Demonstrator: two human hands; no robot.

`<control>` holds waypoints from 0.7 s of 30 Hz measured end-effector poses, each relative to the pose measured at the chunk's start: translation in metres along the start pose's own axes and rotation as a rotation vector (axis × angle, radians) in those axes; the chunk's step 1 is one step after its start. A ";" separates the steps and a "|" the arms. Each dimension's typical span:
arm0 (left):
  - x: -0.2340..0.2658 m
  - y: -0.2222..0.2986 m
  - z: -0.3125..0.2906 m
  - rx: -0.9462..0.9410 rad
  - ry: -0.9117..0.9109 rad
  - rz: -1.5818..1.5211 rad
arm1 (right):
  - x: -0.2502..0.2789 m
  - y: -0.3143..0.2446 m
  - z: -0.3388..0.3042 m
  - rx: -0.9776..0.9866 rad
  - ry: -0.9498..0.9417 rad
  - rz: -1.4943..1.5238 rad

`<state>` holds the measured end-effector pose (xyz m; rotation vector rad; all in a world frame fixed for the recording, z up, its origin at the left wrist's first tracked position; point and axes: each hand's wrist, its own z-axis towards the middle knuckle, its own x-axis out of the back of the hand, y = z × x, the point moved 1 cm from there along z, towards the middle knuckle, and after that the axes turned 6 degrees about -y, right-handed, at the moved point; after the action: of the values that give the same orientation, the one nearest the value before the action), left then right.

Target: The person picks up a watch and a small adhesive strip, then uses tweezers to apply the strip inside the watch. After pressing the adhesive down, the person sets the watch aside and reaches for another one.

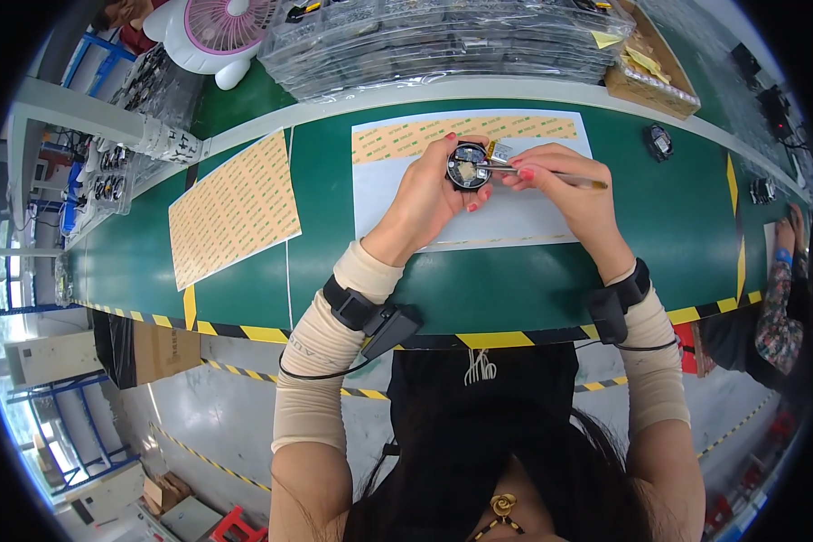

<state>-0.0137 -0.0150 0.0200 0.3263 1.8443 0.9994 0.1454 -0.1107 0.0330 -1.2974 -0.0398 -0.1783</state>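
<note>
Above the white sheet [388,206], the left hand [425,191] is clasping a round black device [467,168] in its fingers; the right hand [576,188] is pinching a slim metal tool [499,168] over it. A wavering grip could be scratching exposed parts.

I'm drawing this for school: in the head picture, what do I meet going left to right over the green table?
Tan patterned sheet, left hand holding a round black device, right hand holding a thin metal tool, loose black part, smaller dark part.
</note>
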 end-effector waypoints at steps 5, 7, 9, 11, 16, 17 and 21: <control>-0.001 0.001 0.001 0.053 -0.030 -0.049 | 0.005 0.002 0.002 -0.223 0.081 0.318; -0.004 0.000 0.003 0.064 -0.016 -0.064 | 0.008 0.003 0.002 -0.269 0.080 0.370; -0.006 -0.001 0.004 0.072 -0.030 -0.073 | 0.013 0.004 0.000 -0.361 0.080 0.474; 0.000 -0.005 0.005 0.080 -0.028 -0.130 | 0.015 0.010 0.003 -0.278 0.175 0.592; 0.008 -0.006 0.006 0.084 -0.040 -0.112 | 0.085 0.014 0.023 0.281 0.805 0.726; 0.011 -0.006 0.008 0.081 -0.057 -0.113 | 0.108 0.012 0.028 0.344 0.896 0.686; 0.013 -0.010 0.008 0.074 -0.174 -0.132 | 0.180 0.019 0.050 0.231 0.975 0.035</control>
<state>-0.0114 -0.0093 0.0024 0.3215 1.7238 0.7899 0.3293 -0.0770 0.0514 -0.8735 0.7700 -0.7347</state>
